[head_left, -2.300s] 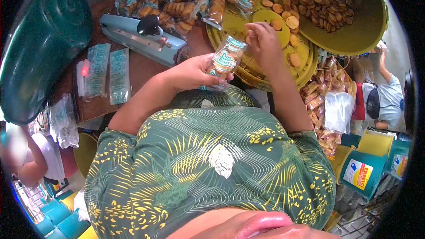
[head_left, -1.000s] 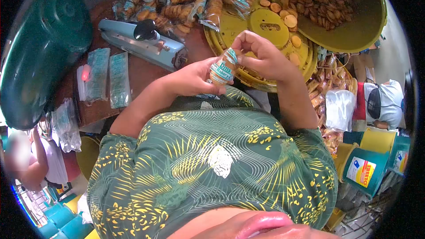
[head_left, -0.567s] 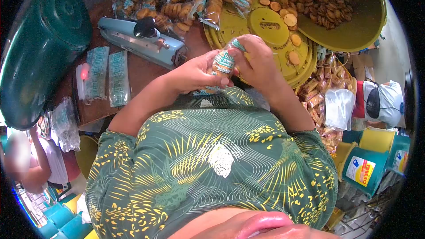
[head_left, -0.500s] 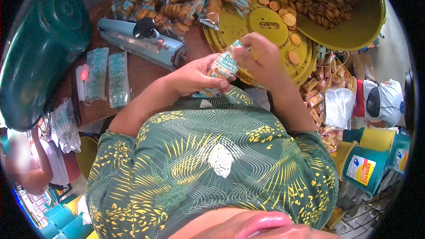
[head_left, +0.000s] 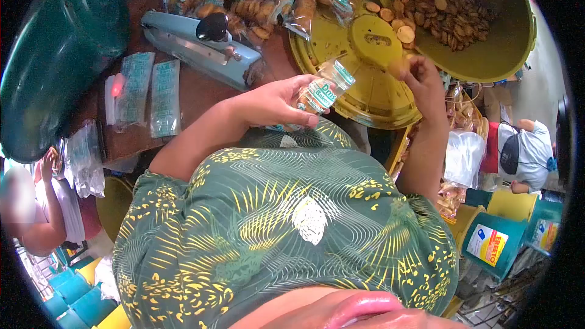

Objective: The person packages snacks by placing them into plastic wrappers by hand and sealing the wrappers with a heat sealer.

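My left hand (head_left: 283, 102) is closed around a small clear plastic packet (head_left: 320, 94) printed "Bakery" in teal, with round brown biscuits inside. The packet's top end points up and right. Over the right side of the yellow lid (head_left: 341, 42), my right hand (head_left: 425, 82) pinches a round biscuit (head_left: 399, 69), somewhat blurred, between thumb and fingers. Loose biscuits (head_left: 405, 34) lie at the lid's upper edge, beside a tilted yellow tub (head_left: 506, 55) holding a heap of them.
A blue heat sealer (head_left: 201, 49) stands on the brown table, near flat printed bags (head_left: 164, 97). Filled packets (head_left: 262, 9) are piled at the back. A large green container (head_left: 67, 55) stands left. Other people (head_left: 527, 152) are at both sides, with teal buckets (head_left: 496, 237) at right.
My right hand has moved right, from the packet's top to the biscuits by the lid's edge, and now pinches one. My left hand still holds the packet, whose top end is now uncovered.
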Available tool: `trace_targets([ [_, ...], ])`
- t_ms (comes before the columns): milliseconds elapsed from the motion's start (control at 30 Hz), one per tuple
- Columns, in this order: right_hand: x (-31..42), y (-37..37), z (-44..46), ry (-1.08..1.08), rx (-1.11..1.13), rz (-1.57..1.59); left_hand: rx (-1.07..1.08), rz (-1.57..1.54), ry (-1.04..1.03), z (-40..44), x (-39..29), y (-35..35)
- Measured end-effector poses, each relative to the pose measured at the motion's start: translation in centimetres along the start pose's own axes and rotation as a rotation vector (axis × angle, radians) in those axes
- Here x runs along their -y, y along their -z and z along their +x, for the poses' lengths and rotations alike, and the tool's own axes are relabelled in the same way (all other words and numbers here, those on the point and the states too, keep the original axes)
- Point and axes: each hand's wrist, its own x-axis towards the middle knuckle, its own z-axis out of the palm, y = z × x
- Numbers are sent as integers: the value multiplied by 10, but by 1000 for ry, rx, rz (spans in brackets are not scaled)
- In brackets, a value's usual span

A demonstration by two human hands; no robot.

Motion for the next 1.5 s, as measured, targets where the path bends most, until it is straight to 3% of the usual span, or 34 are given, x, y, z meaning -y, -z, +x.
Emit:
trace_targets([
  [67, 43, -45, -3, 212, 222, 453, -3, 46, 8, 1, 0, -3],
  [167, 74, -76, -4, 391, 611, 240, -10, 80, 13, 0, 2, -2],
  [267, 84, -95, 4, 446, 670, 70, -77, 140, 24, -7, 2, 1],
  [367, 108, -110, -6, 587, 275, 75, -166, 152, -21, -15, -2, 6],
  [500, 121, -120, -19, 868, 119, -200, -164, 90, -74, -20, -12, 9],
  [600, 132, -115, -26, 620, 69, -189, -80, 183, -111, -21, -21, 9],
  [733, 141, -111, -24, 667, 14, -31, -49, 176, -123, -36, -23, 9],
  [833, 172, -105, -30, 471, 338, 98, 20, 181, -148, -46, -32, 9],
  [900, 178, -109, -35, 600, 449, 468, 135, 1, -241, -54, -28, 21],
  [967, 185, -112, -42, 687, 558, 918, 125, -409, -334, -71, -35, 14],
  [1033, 193, -134, -27, 616, 323, 438, -43, -369, -332, -86, -26, 36],
  [1100, 174, -174, -1, 672, 282, 151, -207, -237, -308, -99, -18, 55],
  [1167, 152, -212, 9, 493, 443, 292, -347, 45, -233, -113, -14, 61],
  [1233, 148, -245, 13, 568, 425, 236, -537, 471, -159, -124, 0, 75],
  [1367, 140, -279, 65, 659, 326, 245, -709, 307, -142, -151, -1, 94],
  [1400, 139, -280, 81, 558, 382, 645, -709, 271, -158, -155, 0, 100],
  [1433, 167, -261, 78, 401, 402, 582, -709, 234, -162, -159, 2, 107],
  [1500, 205, -237, 54, 496, 492, 483, -700, 153, -172, -162, 4, 117],
])
